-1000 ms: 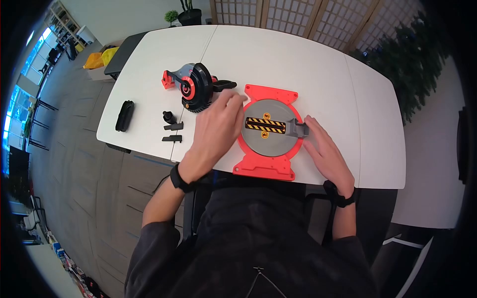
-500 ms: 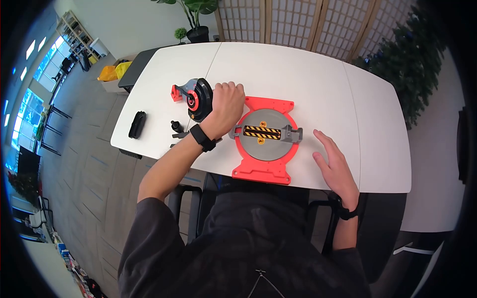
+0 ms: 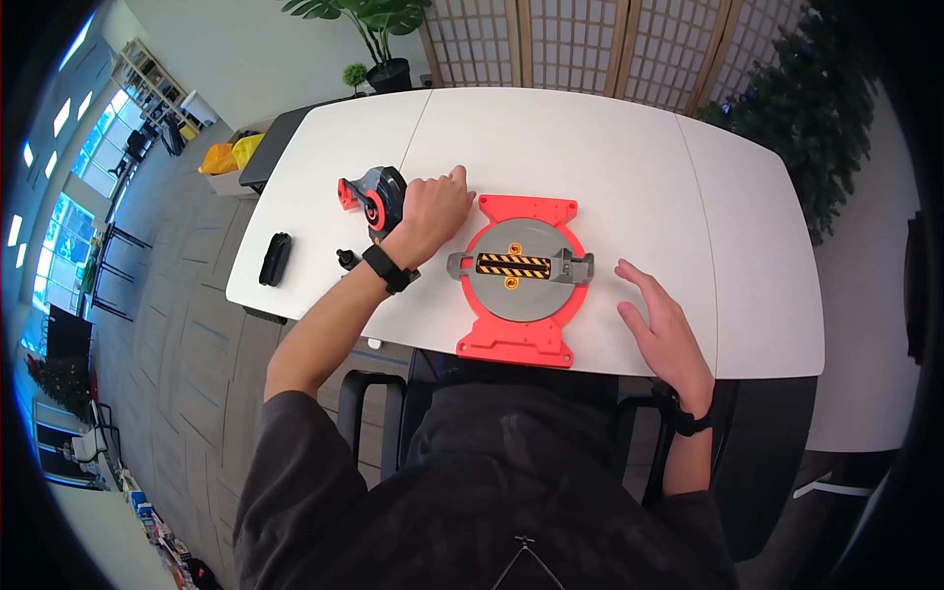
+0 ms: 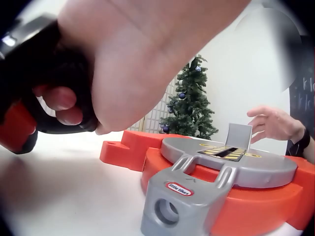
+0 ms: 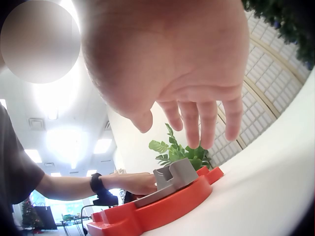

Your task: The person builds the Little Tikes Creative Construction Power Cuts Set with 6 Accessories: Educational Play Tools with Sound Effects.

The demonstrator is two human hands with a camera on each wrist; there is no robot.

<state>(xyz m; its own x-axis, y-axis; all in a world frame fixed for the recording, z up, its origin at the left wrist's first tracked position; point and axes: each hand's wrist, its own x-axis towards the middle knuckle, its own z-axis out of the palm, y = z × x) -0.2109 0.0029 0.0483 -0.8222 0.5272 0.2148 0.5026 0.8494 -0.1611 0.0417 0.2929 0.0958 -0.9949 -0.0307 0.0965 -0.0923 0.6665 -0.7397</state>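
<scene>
A toy saw (image 3: 379,200) in black, grey and red is at the left of the table, its black handle (image 4: 74,93) gripped by my left hand (image 3: 433,211), whose fingers curl through it in the left wrist view. Right of that hand, a red base (image 3: 516,344) carries a round grey disc (image 3: 516,300) with a black-and-yellow striped slot (image 3: 513,265). A grey bracket (image 4: 184,196) juts from its left side, and another grey piece (image 3: 572,267) stands on its right. My right hand (image 3: 664,329) hovers beside the base, fingers extended, touching nothing.
On the white table (image 3: 610,157), a black tray-like piece (image 3: 276,260) lies at the far left. A small black part (image 3: 347,259) is partly behind the left forearm. Potted plants (image 3: 390,74) and a dark green tree (image 3: 811,128) stand beyond the table.
My left hand has moved left from beside the disc and taken hold of the saw handle. My right hand has drawn away from the grey piece on the right of the base.
</scene>
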